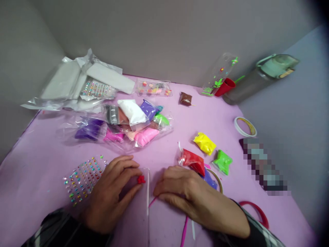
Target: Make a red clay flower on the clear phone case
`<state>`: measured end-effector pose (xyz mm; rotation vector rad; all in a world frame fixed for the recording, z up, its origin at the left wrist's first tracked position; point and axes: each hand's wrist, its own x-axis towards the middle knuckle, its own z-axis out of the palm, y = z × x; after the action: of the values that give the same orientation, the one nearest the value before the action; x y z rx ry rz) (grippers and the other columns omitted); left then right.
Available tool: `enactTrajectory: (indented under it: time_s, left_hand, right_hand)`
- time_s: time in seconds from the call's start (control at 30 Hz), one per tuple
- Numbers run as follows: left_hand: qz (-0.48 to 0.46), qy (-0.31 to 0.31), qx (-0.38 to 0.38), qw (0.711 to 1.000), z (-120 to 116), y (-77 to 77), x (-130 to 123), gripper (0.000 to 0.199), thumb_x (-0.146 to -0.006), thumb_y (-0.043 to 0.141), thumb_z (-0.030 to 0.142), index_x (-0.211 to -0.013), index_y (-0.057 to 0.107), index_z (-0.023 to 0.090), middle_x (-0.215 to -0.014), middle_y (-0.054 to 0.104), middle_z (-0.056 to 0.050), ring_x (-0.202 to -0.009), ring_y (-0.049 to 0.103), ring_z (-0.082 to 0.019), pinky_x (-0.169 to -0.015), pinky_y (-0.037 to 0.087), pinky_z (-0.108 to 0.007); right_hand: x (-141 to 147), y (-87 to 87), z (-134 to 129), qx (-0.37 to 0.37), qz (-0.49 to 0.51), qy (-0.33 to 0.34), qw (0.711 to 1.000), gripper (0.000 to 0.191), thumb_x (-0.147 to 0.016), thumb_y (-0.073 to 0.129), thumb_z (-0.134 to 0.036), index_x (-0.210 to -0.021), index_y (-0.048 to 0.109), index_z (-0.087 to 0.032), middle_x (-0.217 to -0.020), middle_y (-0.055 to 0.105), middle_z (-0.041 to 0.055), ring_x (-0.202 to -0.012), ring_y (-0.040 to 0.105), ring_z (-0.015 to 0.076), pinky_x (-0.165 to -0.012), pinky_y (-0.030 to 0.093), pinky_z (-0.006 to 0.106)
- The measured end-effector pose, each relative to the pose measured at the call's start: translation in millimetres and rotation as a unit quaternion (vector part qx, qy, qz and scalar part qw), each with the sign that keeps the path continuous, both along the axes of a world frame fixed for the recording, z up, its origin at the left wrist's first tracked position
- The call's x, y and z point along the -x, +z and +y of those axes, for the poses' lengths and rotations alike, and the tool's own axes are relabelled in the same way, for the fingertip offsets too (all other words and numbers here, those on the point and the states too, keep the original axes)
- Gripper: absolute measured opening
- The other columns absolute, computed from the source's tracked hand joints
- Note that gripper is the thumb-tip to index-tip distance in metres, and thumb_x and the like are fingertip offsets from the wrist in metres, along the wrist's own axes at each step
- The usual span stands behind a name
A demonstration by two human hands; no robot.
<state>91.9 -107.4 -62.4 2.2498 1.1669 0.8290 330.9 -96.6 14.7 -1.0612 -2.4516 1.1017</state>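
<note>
My left hand [113,188] is closed at the fingertips, with thumb and forefinger on a small bumpy red clay piece [141,179], shaped rather like a flower. It sits by the edge of a clear plastic case [148,206] lying on the table. Just right of that edge, my right hand [180,188] pinches a thin pink stick [153,201], its tip pointing down-left toward the case. Most of the stick is hidden by the fingers. Another pink tool [184,231] and a narrow white strip [193,230] lie below my right wrist. A sheet of coloured gems [83,178] lies beside my left hand.
Clay packets in red [192,160], yellow [205,143] and green [223,161] lie beyond my right hand. Bagged clay [132,113] is further left. A bottle [246,84], a red cup [224,86] and a decorated clear case [218,77] stand at back right. Tape rolls [245,127] lie right.
</note>
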Motion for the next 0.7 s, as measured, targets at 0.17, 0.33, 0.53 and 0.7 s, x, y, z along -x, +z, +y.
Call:
enactTrajectory:
  time_s: [0.17, 0.33, 0.53, 0.7]
  left_hand:
    - [0.001, -0.01, 0.002, 1.0, 1.4, -0.6, 1.1, 0.018, -0.097, 0.059, 0.022, -0.115, 0.061, 0.025, -0.121, 0.063, -0.008, -0.125, 0.051, -0.029, -0.105, 0.047, -0.054]
    - [0.0, -0.008, -0.004, 1.0, 1.2, -1.5, 1.7, 0.018, -0.097, 0.059, 0.022, -0.115, 0.061, 0.025, -0.12, 0.063, -0.008, -0.124, 0.052, -0.029, -0.104, 0.048, -0.053]
    - [-0.007, 0.007, -0.005, 1.0, 1.1, -2.5, 0.0, 0.02, -0.097, 0.06, 0.026, -0.117, 0.06, 0.026, -0.119, 0.065, -0.007, -0.122, 0.055, -0.029, -0.104, 0.049, -0.052]
    - [-0.012, 0.014, 0.005, 1.0, -0.3, -3.1, -0.7, 0.018, -0.096, 0.061, 0.026, -0.114, 0.059, 0.026, -0.119, 0.065, -0.007, -0.123, 0.054, -0.029, -0.106, 0.047, -0.052]
  right_hand:
    - [7.0, -12.9, 1.7, -0.045, 0.007, -0.075, 0.996, 0.022, -0.105, 0.051, -0.022, -0.105, 0.072, -0.016, -0.093, 0.068, 0.0053, -0.087, 0.062, 0.0162, -0.078, 0.05, 0.027]
    - [18.1, -30.7, 1.4, -0.087, -0.022, -0.074, 0.993, 0.022, -0.104, 0.05, -0.017, -0.112, 0.071, -0.018, -0.096, 0.065, 0.0066, -0.087, 0.06, 0.0165, -0.075, 0.05, 0.027]
    - [21.2, -30.4, 4.1, -0.086, -0.042, -0.057, 0.994, 0.022, -0.104, 0.05, -0.017, -0.108, 0.072, -0.018, -0.094, 0.064, 0.0061, -0.086, 0.059, 0.0157, -0.074, 0.049, 0.026]
    - [21.7, -32.8, 3.7, -0.106, -0.029, -0.057, 0.992, 0.018, -0.103, 0.053, -0.016, -0.099, 0.071, -0.017, -0.092, 0.063, 0.0058, -0.085, 0.057, 0.0163, -0.071, 0.046, 0.027]
